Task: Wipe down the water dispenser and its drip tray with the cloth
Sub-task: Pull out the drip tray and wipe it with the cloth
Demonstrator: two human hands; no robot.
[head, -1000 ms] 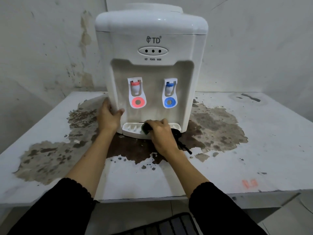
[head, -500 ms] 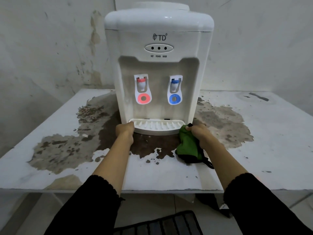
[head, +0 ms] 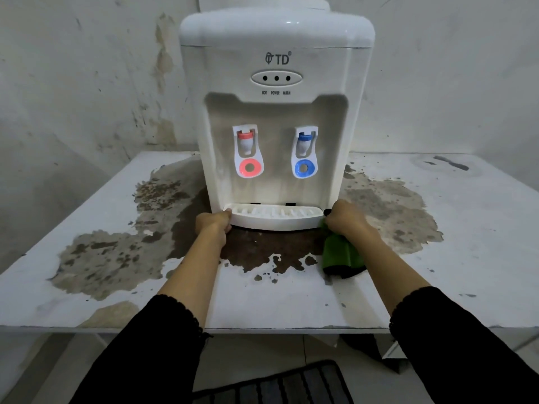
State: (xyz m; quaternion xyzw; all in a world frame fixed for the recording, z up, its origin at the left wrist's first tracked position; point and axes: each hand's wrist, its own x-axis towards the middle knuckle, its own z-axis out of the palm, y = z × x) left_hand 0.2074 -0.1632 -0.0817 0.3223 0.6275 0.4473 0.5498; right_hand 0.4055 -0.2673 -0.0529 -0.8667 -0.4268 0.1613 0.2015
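Note:
A white tabletop water dispenser (head: pixel 275 53) stands at the back of the table, with a red tap (head: pixel 247 142) and a blue tap (head: pixel 304 142). Its white drip tray (head: pixel 274 218) juts out at the base. My left hand (head: pixel 214 224) grips the tray's left end. My right hand (head: pixel 345 218) is at the tray's right end, closed on a green cloth (head: pixel 339 255) with a dark edge that hangs down onto the table. Whether the right hand also grips the tray is hidden.
The white table (head: pixel 466 243) has large brown patches of peeled paint around the dispenser. Stained walls rise close behind and to the left. A dark ribbed mat (head: pixel 280 386) lies on the floor below the table's front edge.
A second ago my left hand braced the dispenser's side and my right wiped the tray. Both hands have since moved to the tray's two ends, with the cloth now hanging at the right.

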